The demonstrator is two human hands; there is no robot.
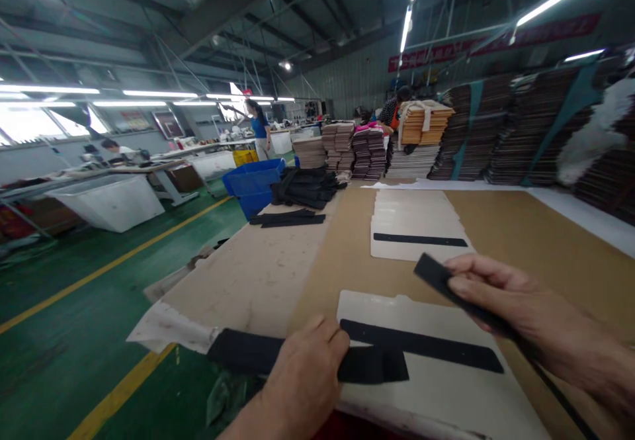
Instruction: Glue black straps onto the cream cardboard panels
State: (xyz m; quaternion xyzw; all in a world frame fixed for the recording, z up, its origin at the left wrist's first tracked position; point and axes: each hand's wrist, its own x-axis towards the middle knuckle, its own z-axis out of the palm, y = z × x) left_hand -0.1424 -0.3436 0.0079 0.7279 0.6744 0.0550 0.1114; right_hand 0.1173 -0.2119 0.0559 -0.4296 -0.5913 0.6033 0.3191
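My left hand [310,364] is closed on a wide black strip [374,364] at the table's near edge, its two ends sticking out either side. In my right hand [501,294] a long narrow black strip [434,273] is pinched between thumb and fingers, its tail hanging down to the lower right. Between the hands, a black strip [421,345] lies on a near pale panel [377,304]. Farther back, another black strip [419,239] rests along the front of a stack of pale panels [411,212].
Black strips [305,188] are piled at the table's far left, beside a blue bin [253,182]. Tall stacks of dark pieces [526,122] line the back. A person in blue [258,126] stands in the distance; white bins [112,202] stand left.
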